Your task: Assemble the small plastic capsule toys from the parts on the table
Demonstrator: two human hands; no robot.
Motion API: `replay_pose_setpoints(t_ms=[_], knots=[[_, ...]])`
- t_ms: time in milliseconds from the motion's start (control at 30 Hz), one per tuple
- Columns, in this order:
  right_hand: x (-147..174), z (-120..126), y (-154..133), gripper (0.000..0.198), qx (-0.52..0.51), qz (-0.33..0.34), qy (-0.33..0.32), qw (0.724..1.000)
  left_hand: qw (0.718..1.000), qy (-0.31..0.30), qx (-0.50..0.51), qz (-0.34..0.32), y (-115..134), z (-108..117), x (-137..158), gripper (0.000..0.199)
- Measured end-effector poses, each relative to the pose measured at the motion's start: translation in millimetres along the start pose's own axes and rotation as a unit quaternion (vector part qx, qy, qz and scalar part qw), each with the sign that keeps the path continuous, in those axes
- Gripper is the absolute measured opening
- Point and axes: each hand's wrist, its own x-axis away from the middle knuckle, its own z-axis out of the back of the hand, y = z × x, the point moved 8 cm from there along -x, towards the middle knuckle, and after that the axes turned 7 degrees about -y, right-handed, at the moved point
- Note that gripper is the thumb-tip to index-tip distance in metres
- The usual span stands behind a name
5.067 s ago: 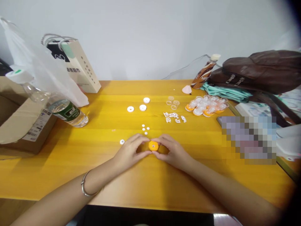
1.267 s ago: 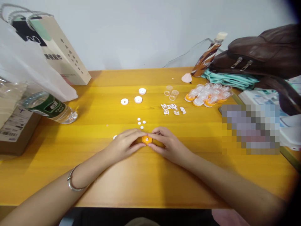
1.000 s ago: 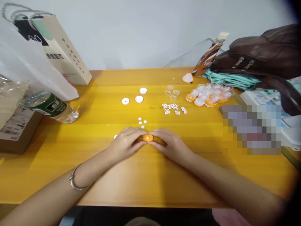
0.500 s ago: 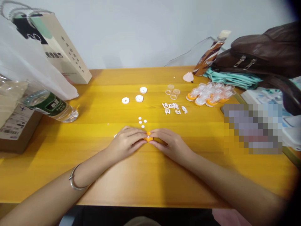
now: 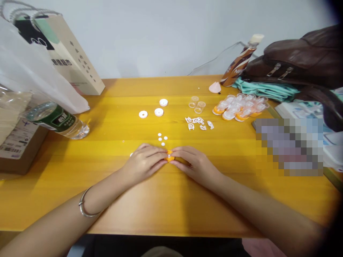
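Between my two hands, low over the table, is a small round orange plastic piece [image 5: 169, 158] with a tiny pale part at its middle. My left hand [image 5: 147, 159] pinches its left side with thumb and fingers. From the right, my right hand [image 5: 191, 162] grips the other side the same way. Just beyond the fingers lie several small white discs [image 5: 163, 144]. Another white piece [image 5: 131, 155] peeks out behind my left hand. Farther back are three round white caps [image 5: 159, 112], several white openwork pieces [image 5: 197, 121] and two clear plastic cylinders [image 5: 199, 107].
Clear-topped capsules with orange and white bases [image 5: 241, 109] cluster at the right, near a brown drink bottle [image 5: 238, 64] and a pink cone-shaped item [image 5: 214, 87]. A dark leather bag [image 5: 300, 57] sits behind. At left are a water bottle [image 5: 60, 120], a carton [image 5: 24, 150] and a paper bag [image 5: 72, 53].
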Motion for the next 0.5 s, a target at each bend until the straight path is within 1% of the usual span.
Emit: replay_pose_setpoints(t_ms=[200, 400, 500], knots=[[-2.1, -1.1, 2.1, 0.015, 0.006, -0.019, -0.024, 1.0, 0.998, -0.016, 0.039, 0.044, -7.8, -3.5, -0.2, 0.018], [-1.3, 3.2, 1.3, 0.019, -0.028, -0.026, -0.006, 0.999, 0.996, -0.009, 0.067, 0.051, -8.5, -0.6, -1.1, 0.018], [-1.1, 2.8, 0.9, 0.016, -0.037, -0.027, -0.006, 0.999, 0.996, -0.011, 0.069, 0.054, -8.8, -2.1, -1.1, 0.018]])
